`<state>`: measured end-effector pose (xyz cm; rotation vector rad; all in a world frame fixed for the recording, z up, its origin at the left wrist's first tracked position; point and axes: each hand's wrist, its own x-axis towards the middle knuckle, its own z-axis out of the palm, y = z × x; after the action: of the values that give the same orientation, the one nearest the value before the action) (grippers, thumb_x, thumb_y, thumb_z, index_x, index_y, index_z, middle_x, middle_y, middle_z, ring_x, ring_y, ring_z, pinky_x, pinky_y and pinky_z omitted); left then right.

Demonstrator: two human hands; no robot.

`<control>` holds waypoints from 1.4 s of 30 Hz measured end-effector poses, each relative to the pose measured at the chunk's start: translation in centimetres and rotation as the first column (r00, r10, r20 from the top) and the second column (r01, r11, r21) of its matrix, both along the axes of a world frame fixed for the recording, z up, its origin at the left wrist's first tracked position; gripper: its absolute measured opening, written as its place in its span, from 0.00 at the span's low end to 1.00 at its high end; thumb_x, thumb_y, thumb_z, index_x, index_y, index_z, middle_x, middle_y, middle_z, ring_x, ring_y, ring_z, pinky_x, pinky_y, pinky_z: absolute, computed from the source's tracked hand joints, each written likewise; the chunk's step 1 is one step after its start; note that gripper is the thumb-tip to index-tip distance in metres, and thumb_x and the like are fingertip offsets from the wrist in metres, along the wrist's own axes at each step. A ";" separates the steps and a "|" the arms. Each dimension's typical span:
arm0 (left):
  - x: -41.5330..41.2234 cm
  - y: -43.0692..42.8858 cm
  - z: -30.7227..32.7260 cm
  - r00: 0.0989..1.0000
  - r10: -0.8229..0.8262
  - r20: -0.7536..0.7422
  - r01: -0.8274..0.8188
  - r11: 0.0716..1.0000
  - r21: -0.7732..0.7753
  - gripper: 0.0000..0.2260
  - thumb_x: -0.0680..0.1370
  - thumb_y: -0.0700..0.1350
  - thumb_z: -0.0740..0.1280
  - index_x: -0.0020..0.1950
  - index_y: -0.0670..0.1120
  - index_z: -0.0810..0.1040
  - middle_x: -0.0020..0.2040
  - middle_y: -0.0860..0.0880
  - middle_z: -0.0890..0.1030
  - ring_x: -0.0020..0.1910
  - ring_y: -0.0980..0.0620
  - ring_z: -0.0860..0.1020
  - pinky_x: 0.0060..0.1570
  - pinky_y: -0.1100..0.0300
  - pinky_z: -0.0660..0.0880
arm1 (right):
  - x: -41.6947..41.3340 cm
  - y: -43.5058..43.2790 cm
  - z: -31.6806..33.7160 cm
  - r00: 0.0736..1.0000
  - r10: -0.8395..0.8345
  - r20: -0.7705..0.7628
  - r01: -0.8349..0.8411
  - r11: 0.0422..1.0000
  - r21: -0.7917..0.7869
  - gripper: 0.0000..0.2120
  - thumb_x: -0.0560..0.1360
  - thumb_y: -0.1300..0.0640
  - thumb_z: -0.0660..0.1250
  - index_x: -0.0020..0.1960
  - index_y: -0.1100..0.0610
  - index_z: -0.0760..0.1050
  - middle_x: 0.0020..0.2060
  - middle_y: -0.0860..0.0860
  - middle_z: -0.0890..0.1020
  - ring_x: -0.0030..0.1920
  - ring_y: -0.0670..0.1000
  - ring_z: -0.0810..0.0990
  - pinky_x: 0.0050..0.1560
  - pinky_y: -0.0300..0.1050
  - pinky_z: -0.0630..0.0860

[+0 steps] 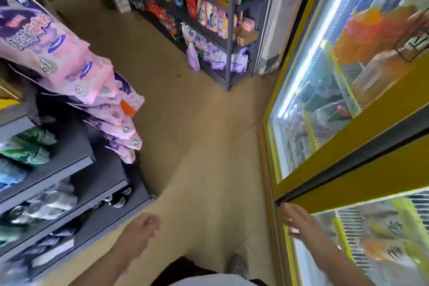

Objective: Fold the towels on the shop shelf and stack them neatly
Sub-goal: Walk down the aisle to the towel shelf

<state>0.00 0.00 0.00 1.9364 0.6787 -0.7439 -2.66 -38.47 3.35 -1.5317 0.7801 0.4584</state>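
Note:
No towel shows in this blurred head view. My left hand [142, 227] hangs over the tiled floor near the bottom centre, its fingers loosely curled and holding nothing. My right hand [296, 219] reaches out with straight fingers and touches the yellow frame of the glass-door drinks fridge [334, 162] on the right.
A grey shelf unit [76, 158] with cans and packets stands at the left, with pink and purple packs [76, 69] hanging off its end. A dark rack of detergent pouches and bottles [209, 18] stands across the aisle. Beige tiled floor [185, 123] runs between them.

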 end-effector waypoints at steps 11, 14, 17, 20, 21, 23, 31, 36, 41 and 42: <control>15.4 -3.1 2.4 0.940 0.110 0.324 -0.045 0.979 -0.199 0.06 0.81 0.52 0.66 0.55 0.53 0.81 0.49 0.51 0.86 0.52 0.49 0.83 0.54 0.48 0.78 | 15.9 0.3 1.0 0.975 0.096 0.201 -0.101 0.995 0.013 0.12 0.82 0.47 0.63 0.60 0.50 0.80 0.54 0.48 0.86 0.56 0.51 0.84 0.59 0.52 0.78; 21.3 -2.4 2.3 0.937 0.132 0.325 -0.062 0.974 -0.220 0.07 0.78 0.55 0.68 0.52 0.54 0.82 0.50 0.50 0.86 0.52 0.48 0.82 0.55 0.47 0.78 | 22.0 1.6 1.5 0.973 0.101 0.209 -0.103 0.995 -0.004 0.12 0.82 0.49 0.62 0.60 0.50 0.80 0.54 0.49 0.86 0.57 0.52 0.84 0.61 0.53 0.78; 28.4 -0.9 2.3 0.943 0.143 0.300 -0.075 0.972 -0.225 0.08 0.75 0.59 0.69 0.48 0.58 0.82 0.50 0.49 0.85 0.51 0.47 0.82 0.53 0.45 0.78 | 28.6 3.4 2.0 0.977 0.088 0.193 -0.086 0.996 -0.018 0.11 0.81 0.49 0.63 0.58 0.50 0.82 0.53 0.50 0.86 0.57 0.54 0.84 0.62 0.56 0.77; 36.3 1.1 2.9 0.947 0.122 0.297 -0.061 0.976 -0.208 0.06 0.78 0.56 0.68 0.50 0.58 0.82 0.50 0.52 0.85 0.53 0.48 0.83 0.54 0.46 0.79 | 34.8 5.5 3.4 0.977 0.122 0.174 -0.120 0.993 -0.019 0.17 0.73 0.37 0.69 0.56 0.46 0.83 0.54 0.48 0.86 0.56 0.52 0.84 0.59 0.54 0.78; 39.1 1.8 3.1 0.944 0.109 0.313 -0.045 0.977 -0.206 0.05 0.81 0.53 0.66 0.52 0.56 0.81 0.51 0.52 0.85 0.53 0.50 0.83 0.53 0.48 0.79 | 36.9 6.2 3.8 0.976 0.139 0.168 -0.139 0.990 -0.014 0.20 0.70 0.33 0.71 0.55 0.44 0.83 0.54 0.48 0.86 0.56 0.50 0.84 0.58 0.53 0.78; 44.7 2.9 3.6 0.937 0.107 0.334 -0.039 0.978 -0.205 0.05 0.82 0.50 0.64 0.53 0.54 0.80 0.52 0.51 0.84 0.53 0.50 0.82 0.53 0.50 0.79 | 40.8 7.2 4.2 0.978 0.145 0.150 -0.146 0.989 -0.002 0.20 0.68 0.33 0.71 0.54 0.43 0.84 0.54 0.47 0.86 0.56 0.50 0.84 0.58 0.52 0.77; 63.8 6.1 3.0 0.925 0.197 0.323 -0.130 0.967 -0.218 0.05 0.82 0.49 0.65 0.50 0.53 0.80 0.48 0.51 0.84 0.49 0.49 0.82 0.48 0.52 0.77 | 58.4 8.8 2.7 0.976 0.172 0.134 -0.171 0.985 -0.021 0.34 0.57 0.27 0.75 0.55 0.48 0.84 0.52 0.48 0.87 0.54 0.51 0.85 0.52 0.49 0.77; 72.2 7.1 2.4 0.891 0.350 0.289 -0.275 0.923 -0.270 0.04 0.78 0.51 0.70 0.49 0.52 0.81 0.45 0.52 0.84 0.44 0.53 0.81 0.42 0.55 0.73 | 74.7 10.6 1.1 0.933 0.319 0.167 -0.320 0.947 -0.023 0.32 0.61 0.29 0.72 0.57 0.49 0.83 0.53 0.48 0.86 0.53 0.50 0.85 0.54 0.50 0.78; 77.9 8.0 3.5 0.823 0.519 0.232 -0.463 0.849 -0.256 0.08 0.71 0.53 0.70 0.46 0.52 0.82 0.43 0.51 0.85 0.44 0.52 0.81 0.38 0.57 0.72 | 91.4 14.4 2.0 0.858 0.483 0.175 -0.487 0.873 -0.019 0.12 0.79 0.48 0.67 0.57 0.52 0.81 0.54 0.51 0.85 0.53 0.51 0.85 0.57 0.52 0.79; 78.9 8.3 3.6 0.809 0.544 0.223 -0.489 0.833 -0.259 0.09 0.69 0.56 0.70 0.44 0.53 0.83 0.43 0.51 0.85 0.43 0.53 0.81 0.38 0.57 0.71 | 94.6 15.5 2.4 0.839 0.513 0.182 -0.517 0.855 -0.027 0.11 0.80 0.49 0.66 0.57 0.53 0.80 0.54 0.52 0.85 0.53 0.51 0.85 0.58 0.52 0.79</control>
<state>78.90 8.31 3.64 1.5311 0.8698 -0.1646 91.94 -22.98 5.78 -1.7317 0.2024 0.7080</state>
